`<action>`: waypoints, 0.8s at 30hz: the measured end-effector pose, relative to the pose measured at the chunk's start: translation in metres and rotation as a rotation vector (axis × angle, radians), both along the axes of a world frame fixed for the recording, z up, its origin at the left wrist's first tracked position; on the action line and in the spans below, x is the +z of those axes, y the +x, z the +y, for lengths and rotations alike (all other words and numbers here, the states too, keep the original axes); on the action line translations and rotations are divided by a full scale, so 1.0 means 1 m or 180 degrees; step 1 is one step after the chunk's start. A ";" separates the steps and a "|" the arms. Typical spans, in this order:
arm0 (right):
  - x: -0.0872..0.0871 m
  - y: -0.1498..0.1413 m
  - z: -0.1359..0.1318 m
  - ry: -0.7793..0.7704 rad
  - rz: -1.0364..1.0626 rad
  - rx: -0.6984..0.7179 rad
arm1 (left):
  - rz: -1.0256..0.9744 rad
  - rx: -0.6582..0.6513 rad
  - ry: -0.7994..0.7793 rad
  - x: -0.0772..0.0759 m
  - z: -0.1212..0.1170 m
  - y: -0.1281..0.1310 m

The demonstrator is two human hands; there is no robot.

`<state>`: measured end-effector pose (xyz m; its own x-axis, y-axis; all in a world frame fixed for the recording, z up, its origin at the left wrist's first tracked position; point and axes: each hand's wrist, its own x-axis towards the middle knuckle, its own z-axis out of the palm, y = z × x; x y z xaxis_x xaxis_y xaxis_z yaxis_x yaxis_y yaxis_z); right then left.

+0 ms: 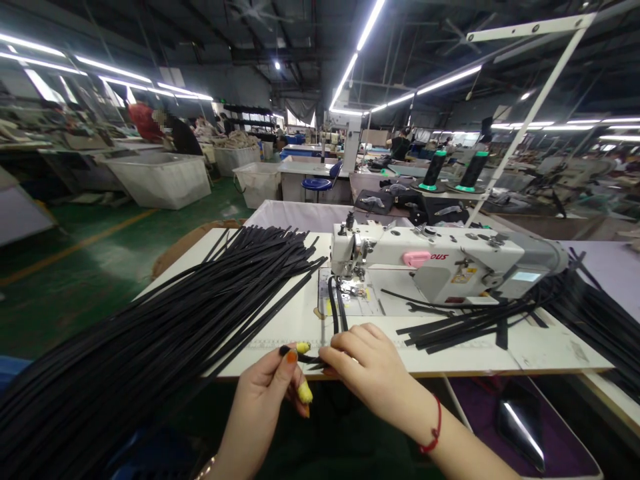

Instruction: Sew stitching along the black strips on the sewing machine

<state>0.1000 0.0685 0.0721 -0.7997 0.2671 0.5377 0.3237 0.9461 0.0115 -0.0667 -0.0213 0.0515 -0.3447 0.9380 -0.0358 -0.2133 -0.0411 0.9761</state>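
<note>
My left hand pinches the end of a black strap between thumb and finger, at the table's front edge. Yellow wraps cover two of its fingertips. Just to the right, my right hand is closed over the same strap, its fingers partly hidden beneath the palm. From there the strap runs up in two strands to the needle area of a white sewing machine. A large bundle of black straps lies left of my hands and hangs over the table's edge.
More black straps lie right of the machine's needle plate, with scissors near them. An open drawer with a dark object sits below the table at right. Two black thread cones stand behind the machine. Grey bins stand on the green floor.
</note>
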 end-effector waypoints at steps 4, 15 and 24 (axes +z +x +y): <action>0.003 -0.008 -0.001 0.0205 0.0084 -0.0046 | -0.0154 -0.0014 -0.0009 0.000 0.000 0.001; -0.003 -0.014 0.003 0.0206 0.0220 -0.0003 | -0.0487 -0.0169 -0.0092 -0.007 0.002 -0.004; -0.028 0.007 -0.002 -0.1349 0.1585 -0.0320 | -0.0535 -0.0090 -0.0133 -0.015 -0.003 -0.013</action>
<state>0.1071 0.0668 0.0446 -0.4430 0.5973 0.6686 0.2810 0.8007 -0.5291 -0.0792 -0.0245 0.0369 -0.3041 0.9437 -0.1299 -0.3741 0.0071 0.9274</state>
